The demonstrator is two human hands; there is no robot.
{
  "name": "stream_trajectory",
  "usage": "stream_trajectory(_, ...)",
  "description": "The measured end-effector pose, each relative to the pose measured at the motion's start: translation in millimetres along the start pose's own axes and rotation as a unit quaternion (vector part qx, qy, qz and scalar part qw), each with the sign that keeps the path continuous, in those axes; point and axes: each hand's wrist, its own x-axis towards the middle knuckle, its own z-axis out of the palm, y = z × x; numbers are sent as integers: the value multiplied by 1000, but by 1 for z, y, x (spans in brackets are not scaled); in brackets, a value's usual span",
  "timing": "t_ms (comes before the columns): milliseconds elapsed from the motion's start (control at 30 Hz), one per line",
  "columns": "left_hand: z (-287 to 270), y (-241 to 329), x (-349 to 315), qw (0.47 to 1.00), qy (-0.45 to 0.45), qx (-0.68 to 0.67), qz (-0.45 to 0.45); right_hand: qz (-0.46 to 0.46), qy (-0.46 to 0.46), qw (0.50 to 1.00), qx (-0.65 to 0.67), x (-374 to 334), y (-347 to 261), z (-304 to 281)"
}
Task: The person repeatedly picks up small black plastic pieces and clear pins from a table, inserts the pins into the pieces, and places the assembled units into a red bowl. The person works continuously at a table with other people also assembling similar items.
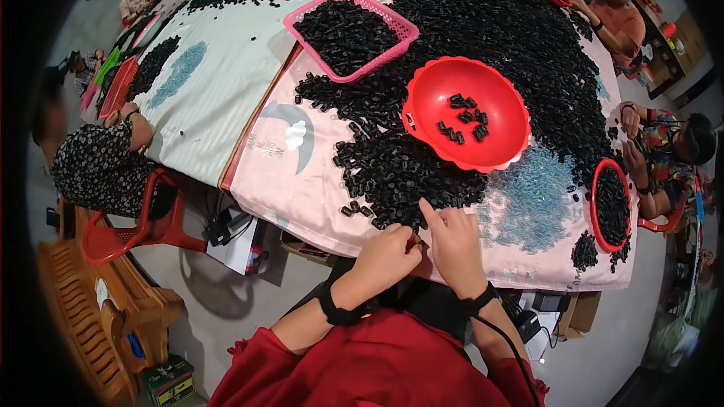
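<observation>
My left hand [386, 258] is closed at the table's near edge, thumb and fingers pinched together. A tiny dark bit shows at its fingertips, too small to name. Close against it is my right hand [455, 245], its index finger stretched toward the pile and its other fingers curled; what they hold is hidden. Just beyond both hands lies a heap of small black plastic pieces [400, 173]. Small clear bluish pieces [532, 196] are spread to the right. A red scalloped bowl [467, 143] behind the heap holds several black pieces.
A pink basket [354, 75] full of black pieces stands at the back left. A red oval basket [596, 215] is at the right edge. A pink patterned cloth [260, 173] covers the table. Other people sit around it, at left beside a red chair [113, 241] and at right.
</observation>
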Motion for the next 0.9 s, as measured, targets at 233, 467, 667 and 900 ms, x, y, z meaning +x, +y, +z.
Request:
stream_trajectory(233, 3, -1, 4, 996, 75, 38, 2, 4, -35, 998, -54, 3, 8, 5)
stream_trajectory(467, 6, -1, 8, 991, 112, 59, 36, 36, -9, 999, -38, -10, 16, -3)
stream_trajectory(667, 0, 6, 2, 997, 82, -8, 7, 44, -7, 999, -20, -22, 22, -5)
stream_trajectory(900, 13, -5, 3, 956, -66, -267, -103, 53, -13, 998, -42, -29, 25, -7)
